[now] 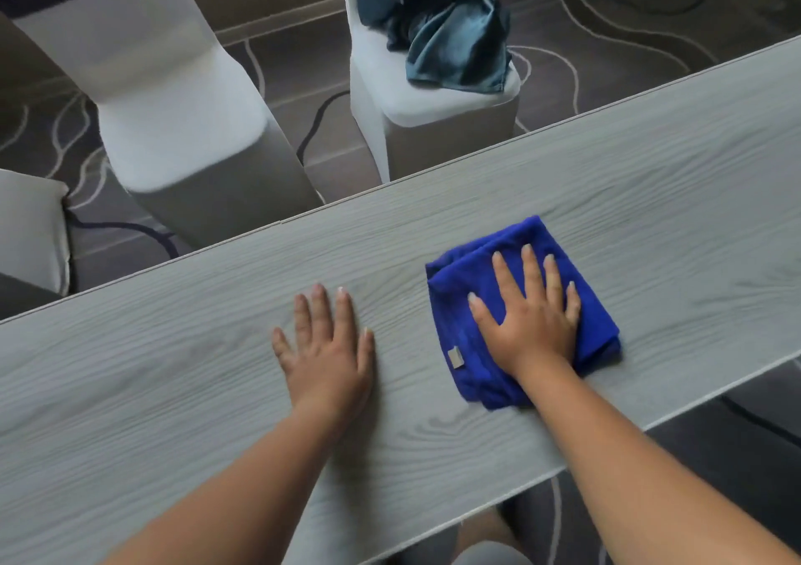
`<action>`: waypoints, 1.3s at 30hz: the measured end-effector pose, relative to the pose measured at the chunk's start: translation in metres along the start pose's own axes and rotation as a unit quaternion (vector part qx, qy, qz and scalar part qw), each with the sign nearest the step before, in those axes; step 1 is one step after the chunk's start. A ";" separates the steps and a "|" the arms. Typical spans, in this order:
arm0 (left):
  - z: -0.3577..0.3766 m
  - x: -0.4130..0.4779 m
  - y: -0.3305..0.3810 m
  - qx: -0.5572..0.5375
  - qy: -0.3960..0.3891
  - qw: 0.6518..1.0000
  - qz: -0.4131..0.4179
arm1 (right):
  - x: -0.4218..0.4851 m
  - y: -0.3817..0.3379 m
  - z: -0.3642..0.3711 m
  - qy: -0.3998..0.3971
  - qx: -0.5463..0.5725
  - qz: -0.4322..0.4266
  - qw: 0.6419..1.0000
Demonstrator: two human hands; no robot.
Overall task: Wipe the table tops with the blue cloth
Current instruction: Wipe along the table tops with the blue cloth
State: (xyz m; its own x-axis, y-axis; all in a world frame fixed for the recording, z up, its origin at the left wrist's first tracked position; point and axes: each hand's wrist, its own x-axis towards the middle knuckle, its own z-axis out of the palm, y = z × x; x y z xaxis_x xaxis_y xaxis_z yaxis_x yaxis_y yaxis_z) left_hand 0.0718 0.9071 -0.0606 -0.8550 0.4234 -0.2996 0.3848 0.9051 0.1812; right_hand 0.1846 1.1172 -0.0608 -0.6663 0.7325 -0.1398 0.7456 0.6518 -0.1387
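Observation:
A folded blue cloth point(468, 360) lies on the narrow grey wood-grain table top point(650, 226), right of centre. My right hand point(531, 313) presses flat on the cloth, fingers spread, palm down. My left hand point(327, 347) rests flat on the bare table to the left of the cloth, fingers slightly apart, holding nothing. A small grey label shows on the cloth's near left corner.
Beyond the table's far edge stand two white-covered chairs point(182, 131); the right one point(433, 100) carries a crumpled teal fabric point(455, 40). Another white chair point(30, 226) is at the far left. Patterned dark carpet point(628, 14) surrounds them. The table's near edge runs diagonally close to the cloth.

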 end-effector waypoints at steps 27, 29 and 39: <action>0.011 0.018 0.086 0.036 0.021 0.998 -0.044 | 0.089 0.112 -0.030 -0.004 0.011 -0.100 0.995; 0.010 0.016 0.088 0.033 0.018 0.999 -0.038 | 0.041 0.134 -0.031 -0.018 0.001 -0.099 0.995; 0.011 0.036 0.151 0.010 -0.010 0.999 -0.037 | 0.013 0.174 -0.028 -0.031 -0.022 -0.136 0.990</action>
State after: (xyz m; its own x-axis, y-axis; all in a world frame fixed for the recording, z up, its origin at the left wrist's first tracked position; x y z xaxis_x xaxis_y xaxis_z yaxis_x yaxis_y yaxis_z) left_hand 0.1033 1.0591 -0.0545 -0.8746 0.3557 -0.3293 0.3280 0.9345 0.1383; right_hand 0.3058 1.2458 -0.0589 -0.8406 0.5162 -0.1639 0.5376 0.8320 -0.1368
